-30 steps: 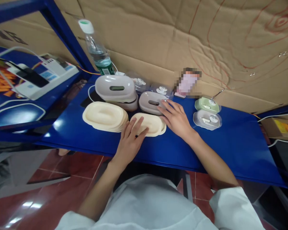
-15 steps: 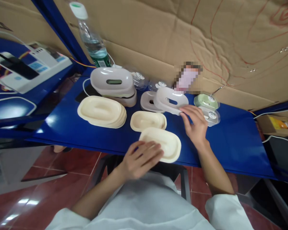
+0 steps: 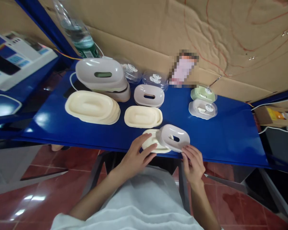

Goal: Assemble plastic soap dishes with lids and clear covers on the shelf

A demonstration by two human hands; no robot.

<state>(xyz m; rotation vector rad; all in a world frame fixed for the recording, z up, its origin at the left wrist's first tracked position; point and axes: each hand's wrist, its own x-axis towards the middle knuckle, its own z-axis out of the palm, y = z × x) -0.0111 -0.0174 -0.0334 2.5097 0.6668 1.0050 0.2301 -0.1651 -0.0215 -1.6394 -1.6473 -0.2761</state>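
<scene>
Near the front edge of the table, my right hand [image 3: 193, 163] pinches the right rim of a glossy grey oval dish with a slot in its middle [image 3: 180, 132]. The dish is tilted and partly overlaps a cream oval tray [image 3: 159, 147]. My left hand [image 3: 140, 151] has its fingers spread at the tray's left side, some lying over its rim. Just behind sits a small pile of cream trays [image 3: 139, 116]. Beyond that pile lies another grey slotted dish [image 3: 149, 94]. A taller stack of cream trays [image 3: 90, 105] is further left.
Stacked grey dishes [image 3: 99, 73] stand at the back left, before a water bottle [image 3: 80, 38]. Clear plastic covers [image 3: 155, 79] and a pixelated upright phone-like thing [image 3: 183, 68] are at the back. Packed green [image 3: 203, 93] and grey [image 3: 201, 109] pieces lie right on the blue table [image 3: 230, 134].
My right hand has brought the grey slotted dish from the back towards me, over the cream tray. The fingers of my left hand have shifted left and spread. The view has moved slightly.
</scene>
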